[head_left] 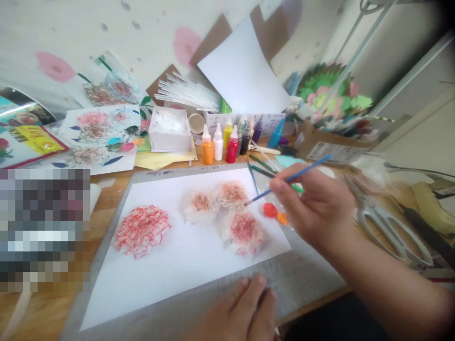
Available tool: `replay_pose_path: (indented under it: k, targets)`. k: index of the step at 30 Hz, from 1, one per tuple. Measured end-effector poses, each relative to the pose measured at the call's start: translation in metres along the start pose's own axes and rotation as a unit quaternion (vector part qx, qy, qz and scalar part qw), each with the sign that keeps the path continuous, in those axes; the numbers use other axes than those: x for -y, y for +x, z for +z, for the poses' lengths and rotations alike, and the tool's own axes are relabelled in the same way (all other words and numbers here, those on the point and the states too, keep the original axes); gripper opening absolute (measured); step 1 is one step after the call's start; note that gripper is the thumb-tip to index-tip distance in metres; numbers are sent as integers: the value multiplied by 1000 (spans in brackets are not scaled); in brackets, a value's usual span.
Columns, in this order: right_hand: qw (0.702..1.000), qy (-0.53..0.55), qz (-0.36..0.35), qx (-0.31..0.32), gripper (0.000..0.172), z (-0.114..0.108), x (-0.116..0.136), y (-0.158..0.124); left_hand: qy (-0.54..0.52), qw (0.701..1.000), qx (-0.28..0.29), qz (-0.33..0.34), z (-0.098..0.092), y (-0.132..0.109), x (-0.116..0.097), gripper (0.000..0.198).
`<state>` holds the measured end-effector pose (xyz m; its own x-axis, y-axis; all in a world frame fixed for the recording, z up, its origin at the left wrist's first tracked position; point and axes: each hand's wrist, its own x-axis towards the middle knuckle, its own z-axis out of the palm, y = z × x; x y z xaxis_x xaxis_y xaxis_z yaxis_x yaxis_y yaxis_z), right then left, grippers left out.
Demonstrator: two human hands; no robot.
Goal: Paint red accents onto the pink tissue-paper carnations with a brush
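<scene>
My right hand is closed on a blue paintbrush, its tip just above and right of three fluffy tissue flowers tinted red on a white sheet. A red printed flower lies at the sheet's left. Blobs of red and orange paint sit just under the brush hand. My left hand rests with fingers flat on the grey mat at the sheet's near edge, holding nothing.
Small paint bottles stand in a row behind the sheet, next to a white box. Flower pictures lie at the back left. Scissors lie right of my arm. Loose brushes lie near the bottles.
</scene>
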<state>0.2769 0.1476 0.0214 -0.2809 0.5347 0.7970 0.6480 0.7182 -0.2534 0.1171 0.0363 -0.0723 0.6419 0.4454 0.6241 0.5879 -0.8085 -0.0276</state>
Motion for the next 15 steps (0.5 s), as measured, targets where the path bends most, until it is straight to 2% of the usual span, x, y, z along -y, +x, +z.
replay_pose_path:
  k: [5,10,15]
  targets:
    - [995,67,-13,76,6,2,11,-12,9,1000,-23,-17,0,2,-1,41]
    - [995,75,44,56,11,1,14,-25,16,998,-52,-30,7,1,-4,30]
    - [984,102,101,105,7,1,14,-28,23,998,-45,-31,14,-4,-9,25]
